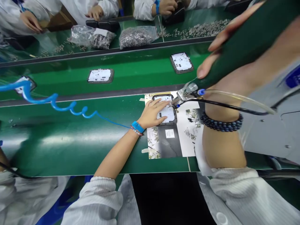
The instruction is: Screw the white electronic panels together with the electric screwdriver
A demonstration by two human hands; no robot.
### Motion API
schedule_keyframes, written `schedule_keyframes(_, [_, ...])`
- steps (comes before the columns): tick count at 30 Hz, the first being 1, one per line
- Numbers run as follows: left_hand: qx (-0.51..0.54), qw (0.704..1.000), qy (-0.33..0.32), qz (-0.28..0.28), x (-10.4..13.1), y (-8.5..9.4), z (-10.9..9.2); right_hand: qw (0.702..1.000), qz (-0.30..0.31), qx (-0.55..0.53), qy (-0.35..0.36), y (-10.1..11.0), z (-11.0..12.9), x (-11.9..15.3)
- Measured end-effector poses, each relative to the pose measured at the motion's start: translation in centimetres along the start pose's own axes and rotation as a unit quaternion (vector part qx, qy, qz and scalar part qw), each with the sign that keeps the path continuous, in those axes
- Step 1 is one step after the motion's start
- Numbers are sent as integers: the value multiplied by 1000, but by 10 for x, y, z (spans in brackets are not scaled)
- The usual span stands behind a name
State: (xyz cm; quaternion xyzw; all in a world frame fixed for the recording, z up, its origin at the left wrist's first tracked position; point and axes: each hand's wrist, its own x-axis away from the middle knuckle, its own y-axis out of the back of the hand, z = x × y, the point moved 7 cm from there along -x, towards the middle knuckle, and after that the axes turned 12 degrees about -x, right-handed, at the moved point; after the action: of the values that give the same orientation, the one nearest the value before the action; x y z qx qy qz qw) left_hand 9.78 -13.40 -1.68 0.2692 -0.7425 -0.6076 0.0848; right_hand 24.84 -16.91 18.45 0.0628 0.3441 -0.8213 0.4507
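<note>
My left hand (153, 113) lies flat with its fingers apart on a black-framed device housing (173, 117) that holds a white board. The housing rests on a printed sheet (168, 145) taped to the green table. My right hand (217, 54) is wrapped round the dark green body of a powered screwdriver (243, 43) with an air tube and a black cable. Its metal nose (185, 92) points down at the right side of the housing, close to my left fingertips. Whether the tip touches a screw is too small to see.
Similar housings (100, 76) (181, 62) lie on the green conveyor belt (140, 65). Bags of screws (138, 36) and loose screws (201, 29) lie beyond it, near co-workers' hands (96, 13). A coiled blue cord (53, 103) runs from the left to my left wristband.
</note>
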Motion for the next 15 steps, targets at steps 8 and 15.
schedule_keyframes(8, [-5,1000,-1,4,0,0,-1,999,-31,-25,37,-12,-18,9])
schedule_keyframes(15, [10,1000,3,-2,-1,3,-2,999,-31,-28,32,-13,-21,12])
